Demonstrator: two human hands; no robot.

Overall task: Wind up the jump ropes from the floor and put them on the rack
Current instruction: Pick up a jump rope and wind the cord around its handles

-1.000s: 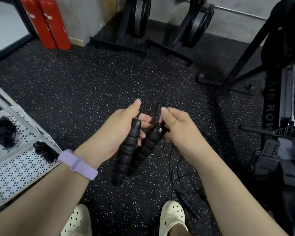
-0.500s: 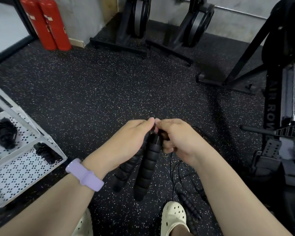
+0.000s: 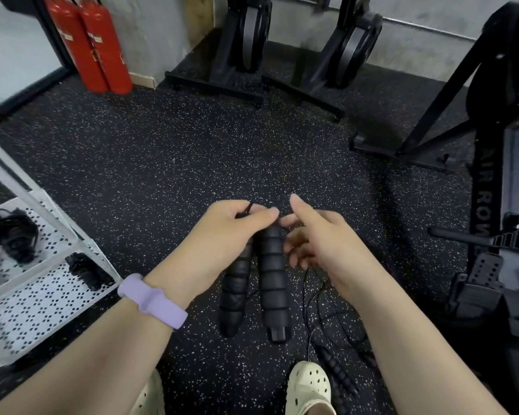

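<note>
I note the rowing machine [image 3: 504,205] at right and the white rack [image 3: 51,295] at left. Left hand [image 3: 222,235] pinches both rope handles [image 3: 271,280] at their tops; they hang side by side. Right hand [image 3: 321,244] is spread beside them, gripping nothing. A second rope [image 3: 339,369] lies by my shoe [image 3: 309,384].

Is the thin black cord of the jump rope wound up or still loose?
Loose: the thin black cord trails in loops on the floor.

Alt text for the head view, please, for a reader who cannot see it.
The left hand grips two black jump rope handles by their tops while the right hand hovers open beside them. Cord trails to the speckled floor; a white rack stands left.
</note>
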